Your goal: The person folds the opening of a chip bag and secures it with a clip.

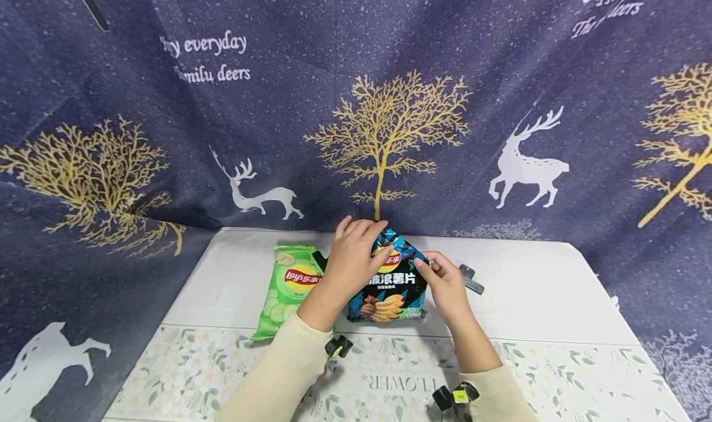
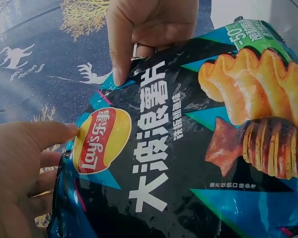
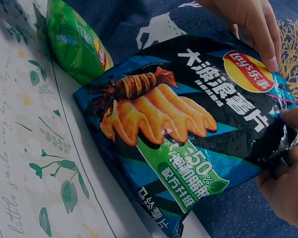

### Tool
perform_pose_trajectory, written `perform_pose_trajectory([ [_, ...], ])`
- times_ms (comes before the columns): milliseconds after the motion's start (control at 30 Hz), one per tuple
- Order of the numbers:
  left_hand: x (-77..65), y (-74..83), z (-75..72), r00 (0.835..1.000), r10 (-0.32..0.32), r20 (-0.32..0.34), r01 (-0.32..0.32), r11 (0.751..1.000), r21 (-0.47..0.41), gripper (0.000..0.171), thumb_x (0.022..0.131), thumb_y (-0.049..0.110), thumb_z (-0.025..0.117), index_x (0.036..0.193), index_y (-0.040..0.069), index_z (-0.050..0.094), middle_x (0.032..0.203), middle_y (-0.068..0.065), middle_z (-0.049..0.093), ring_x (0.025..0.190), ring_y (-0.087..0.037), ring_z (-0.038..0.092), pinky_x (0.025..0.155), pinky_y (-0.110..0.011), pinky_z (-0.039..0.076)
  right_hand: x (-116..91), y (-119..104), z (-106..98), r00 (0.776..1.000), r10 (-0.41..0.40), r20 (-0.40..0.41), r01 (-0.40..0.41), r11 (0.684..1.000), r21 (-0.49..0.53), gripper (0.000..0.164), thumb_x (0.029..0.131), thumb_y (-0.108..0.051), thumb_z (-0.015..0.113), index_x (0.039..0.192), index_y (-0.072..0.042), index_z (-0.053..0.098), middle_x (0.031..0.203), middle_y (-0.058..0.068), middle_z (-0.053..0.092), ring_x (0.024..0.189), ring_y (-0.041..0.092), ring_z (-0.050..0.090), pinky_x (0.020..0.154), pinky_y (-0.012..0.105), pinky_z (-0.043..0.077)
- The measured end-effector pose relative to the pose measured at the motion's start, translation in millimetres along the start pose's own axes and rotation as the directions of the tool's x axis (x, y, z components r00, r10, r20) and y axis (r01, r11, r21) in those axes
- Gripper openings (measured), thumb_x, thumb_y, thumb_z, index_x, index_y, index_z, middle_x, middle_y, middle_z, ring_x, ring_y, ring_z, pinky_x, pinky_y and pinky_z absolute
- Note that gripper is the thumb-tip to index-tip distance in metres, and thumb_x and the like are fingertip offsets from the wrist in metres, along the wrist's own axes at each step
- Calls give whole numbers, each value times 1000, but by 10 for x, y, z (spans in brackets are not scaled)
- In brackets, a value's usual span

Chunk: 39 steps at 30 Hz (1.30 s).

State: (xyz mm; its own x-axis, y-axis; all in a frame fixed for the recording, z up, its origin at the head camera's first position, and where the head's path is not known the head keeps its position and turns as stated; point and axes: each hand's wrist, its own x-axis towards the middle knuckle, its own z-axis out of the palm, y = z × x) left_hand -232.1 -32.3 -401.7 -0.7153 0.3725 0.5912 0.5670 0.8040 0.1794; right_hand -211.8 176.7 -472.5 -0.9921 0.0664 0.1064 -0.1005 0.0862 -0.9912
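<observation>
A black and blue bag of potato chips (image 1: 389, 295) stands upright, its printed front toward me. My left hand (image 1: 356, 255) holds it at the upper left, thumb over the front by the round logo and fingers behind the top edge. My right hand (image 1: 445, 283) pinches the upper right side; in the left wrist view its thumb presses the front beside the folded corner. The right wrist view shows the chip bag (image 3: 159, 114) puffed out, its foil creased where the right hand (image 3: 288, 183) grips. Part of the bag's top is hidden behind the left hand.
A green bag of chips (image 1: 286, 292) lies to the left, partly behind my left forearm. A dark grey clip (image 1: 471, 280) is on the white table (image 1: 534, 286) right of my right hand. Behind the table hangs a dark blue cloth (image 1: 311, 88) with deer and trees.
</observation>
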Motion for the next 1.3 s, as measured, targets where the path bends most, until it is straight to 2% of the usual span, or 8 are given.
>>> perform_pose_trajectory([
  [333,-1,-7,40,1000,-9,-8,9,1000,-11,42,92,37,74,129,16,69,109,0,67,106,-17,65,118,-51,36,5,2,8,1000,-5,16,5,1000,12,32,99,-26,66,115,2,66,85,-7,68,91,8,67,84,21,54],
  [767,26,-31,41,998,0,-60,-4,998,-62,15,100,18,65,111,17,75,102,1,69,99,-16,67,117,-53,37,13,6,7,1000,-5,1,5,1000,2,31,100,-24,66,113,3,66,84,-6,68,89,8,65,85,20,52],
  [1033,44,-31,9,1000,-16,-22,14,996,-87,14,101,15,63,107,18,75,102,3,69,98,-15,67,117,-53,36,18,42,-6,1000,-14,-19,14,1000,2,25,100,-18,65,112,5,66,83,-10,68,87,7,64,84,19,51],
  [1233,43,-36,-35,1000,-21,6,21,993,-113,17,102,13,60,107,18,75,104,3,69,101,-16,67,116,-52,38,32,34,-26,1000,-4,-3,4,1000,-20,28,100,-20,65,121,-2,68,91,-11,72,94,6,67,89,18,51],
  [1300,44,-39,-47,1000,-17,12,18,993,-116,18,102,13,59,107,18,75,104,2,69,101,-16,67,114,-50,40,28,24,-34,1000,0,19,0,1000,-24,32,100,-22,65,126,-5,67,100,-10,74,99,5,67,92,18,51],
])
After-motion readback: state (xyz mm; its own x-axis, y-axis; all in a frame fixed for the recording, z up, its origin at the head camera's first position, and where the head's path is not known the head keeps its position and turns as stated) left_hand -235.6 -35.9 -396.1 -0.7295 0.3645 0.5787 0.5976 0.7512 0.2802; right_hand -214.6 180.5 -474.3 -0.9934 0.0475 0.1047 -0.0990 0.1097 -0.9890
